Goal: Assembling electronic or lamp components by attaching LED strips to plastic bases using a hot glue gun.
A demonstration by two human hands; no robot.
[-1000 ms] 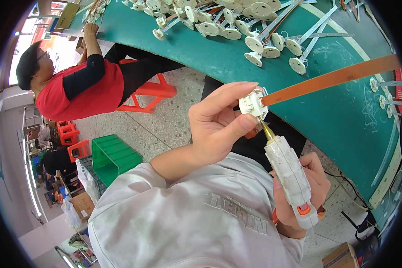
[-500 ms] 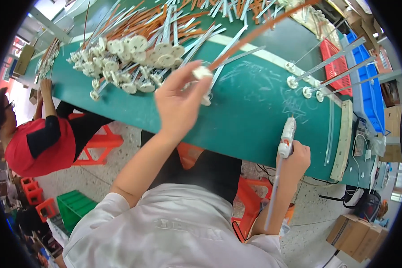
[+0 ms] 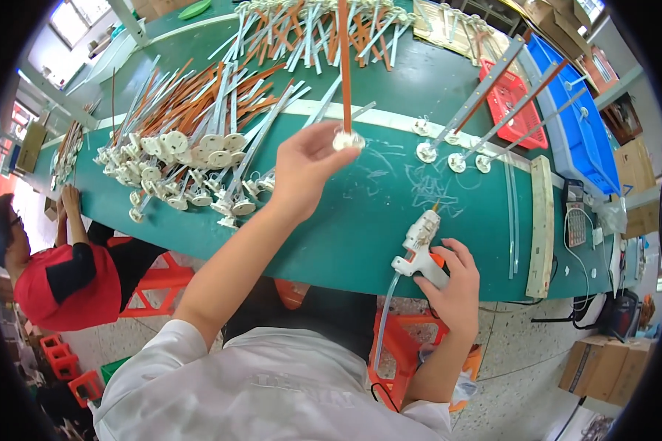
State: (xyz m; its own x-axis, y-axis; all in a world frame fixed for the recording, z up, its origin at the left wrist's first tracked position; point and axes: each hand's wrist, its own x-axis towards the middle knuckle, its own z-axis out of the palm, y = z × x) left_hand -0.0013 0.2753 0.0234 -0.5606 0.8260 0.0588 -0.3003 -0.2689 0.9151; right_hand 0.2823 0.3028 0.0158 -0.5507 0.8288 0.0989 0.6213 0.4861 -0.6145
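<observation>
On the counter's right side, a red basket stands beside a long blue bin, with a calculator nearer. A cardboard box rests at lower right. At left, a person in a red top sits on a red stool.

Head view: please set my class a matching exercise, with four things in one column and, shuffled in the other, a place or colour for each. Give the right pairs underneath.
Things
1. Round white piece with an orange strip
2. Glue gun
3. Basket
4. Long bin at the table's far right

Places and colours
A. Blue
B. Beside the fingers of the right hand
C. Red
D. Between thumb and fingers of the left hand

Right pairs: 1-D, 2-B, 3-C, 4-A
</observation>
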